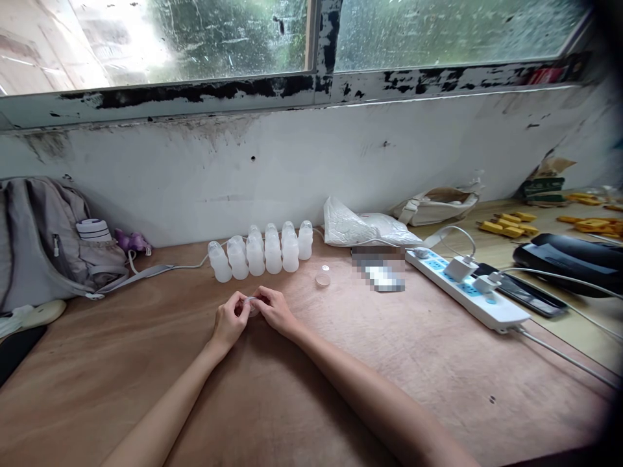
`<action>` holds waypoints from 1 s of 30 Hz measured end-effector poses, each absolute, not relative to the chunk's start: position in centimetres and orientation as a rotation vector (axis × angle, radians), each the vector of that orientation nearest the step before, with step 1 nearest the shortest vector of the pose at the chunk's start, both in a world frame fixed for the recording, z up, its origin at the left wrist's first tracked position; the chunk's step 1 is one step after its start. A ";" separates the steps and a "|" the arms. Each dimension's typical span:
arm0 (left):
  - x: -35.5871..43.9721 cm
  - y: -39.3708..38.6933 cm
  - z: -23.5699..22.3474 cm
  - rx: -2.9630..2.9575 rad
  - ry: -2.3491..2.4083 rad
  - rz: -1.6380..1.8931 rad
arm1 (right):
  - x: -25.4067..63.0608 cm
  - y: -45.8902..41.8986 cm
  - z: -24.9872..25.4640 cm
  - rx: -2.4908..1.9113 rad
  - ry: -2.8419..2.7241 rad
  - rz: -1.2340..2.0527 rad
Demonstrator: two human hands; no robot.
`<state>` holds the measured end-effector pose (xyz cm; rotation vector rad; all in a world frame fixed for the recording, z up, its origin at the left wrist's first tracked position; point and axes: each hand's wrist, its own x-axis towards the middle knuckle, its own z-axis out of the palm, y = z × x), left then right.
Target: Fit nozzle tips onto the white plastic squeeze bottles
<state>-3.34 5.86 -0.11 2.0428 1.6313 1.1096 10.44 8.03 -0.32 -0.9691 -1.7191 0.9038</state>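
My left hand and my right hand meet just above the wooden table. Their thumbs and fingers pinch a small translucent piece between them; it looks round, but the fingers cover much of it. Behind my hands, several frosted white baby bottles with clear domed tops stand upright in a slightly slanting row. To the right of my right hand lies a shallow clear round cap, with a small white disc just behind it.
A white power strip with plugs and cables runs along the right, beside a dark phone. A plastic bag lies against the wall, near a blurred-out flat object. At the left sits a grey backpack.
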 end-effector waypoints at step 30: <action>-3.4 6.6 -0.6 1.831 1.652 1.155 | 10.4 8.5 -0.6 -1.004 -1.645 0.867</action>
